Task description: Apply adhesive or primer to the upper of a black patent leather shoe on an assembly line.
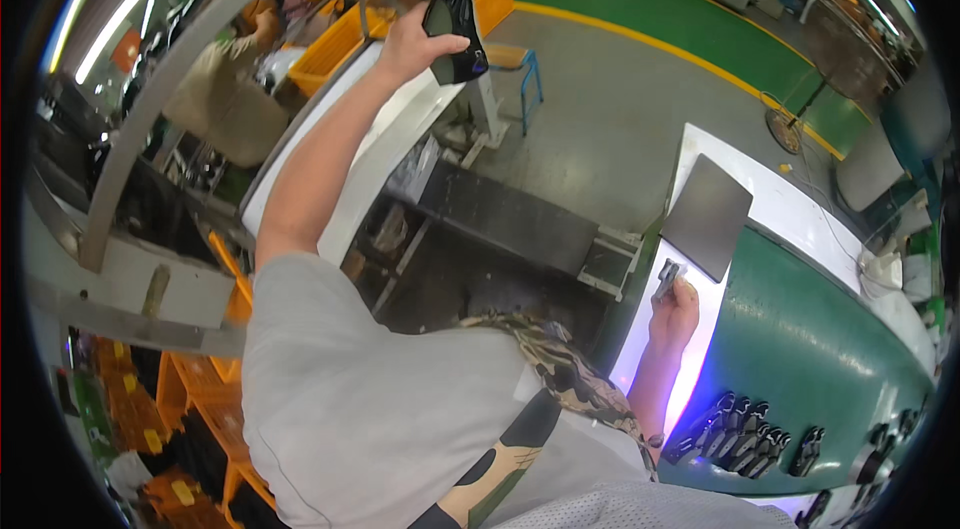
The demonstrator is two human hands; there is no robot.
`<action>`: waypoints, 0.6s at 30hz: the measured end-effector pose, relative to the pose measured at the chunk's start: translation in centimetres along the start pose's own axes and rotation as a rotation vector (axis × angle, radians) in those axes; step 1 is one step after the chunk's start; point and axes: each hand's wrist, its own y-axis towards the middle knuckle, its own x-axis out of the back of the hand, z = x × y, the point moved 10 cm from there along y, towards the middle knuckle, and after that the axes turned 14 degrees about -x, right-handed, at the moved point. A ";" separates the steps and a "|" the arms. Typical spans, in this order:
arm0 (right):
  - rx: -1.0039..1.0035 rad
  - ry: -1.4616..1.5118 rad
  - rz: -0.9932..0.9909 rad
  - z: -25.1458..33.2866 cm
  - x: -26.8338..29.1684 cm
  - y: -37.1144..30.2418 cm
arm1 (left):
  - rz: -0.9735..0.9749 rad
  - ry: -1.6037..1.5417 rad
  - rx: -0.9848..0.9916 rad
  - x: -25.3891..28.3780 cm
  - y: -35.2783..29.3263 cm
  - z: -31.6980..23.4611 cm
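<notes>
My left arm stretches far out to the upper left. At its end my left hand [412,47] grips a glossy black curved part [460,14], thumb across its near face. Low on the right, over a brightly lit white strip [655,329], my right hand [677,317] pinches a small grey and dark part [667,276] between thumb and fingers; its exact kind is too small to tell. Just beyond that hand lies a flat dark grey panel [708,217]. Several small black parts [740,439] stand close together on the green tabletop [820,329] nearby.
Orange crates [335,54] stand behind my left hand, beside a person [225,99] at work. A grey curved metal frame [150,119] rises on the left. A dark low shelf [500,219] fills the gap between the benches. A blue-legged stool [530,84] stands farther off.
</notes>
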 end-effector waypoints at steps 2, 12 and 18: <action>-0.016 -0.007 0.028 -0.5 0.9 1.0 | 0.034 0.213 0.042 0.9 -0.5 -0.8; -0.107 -0.092 0.060 -0.8 -1.9 2.3 | -0.194 0.044 -0.409 2.8 0.2 -12.7; 0.022 -0.027 0.110 0.8 -3.1 -1.1 | -0.254 0.242 -0.318 12.2 17.7 -21.2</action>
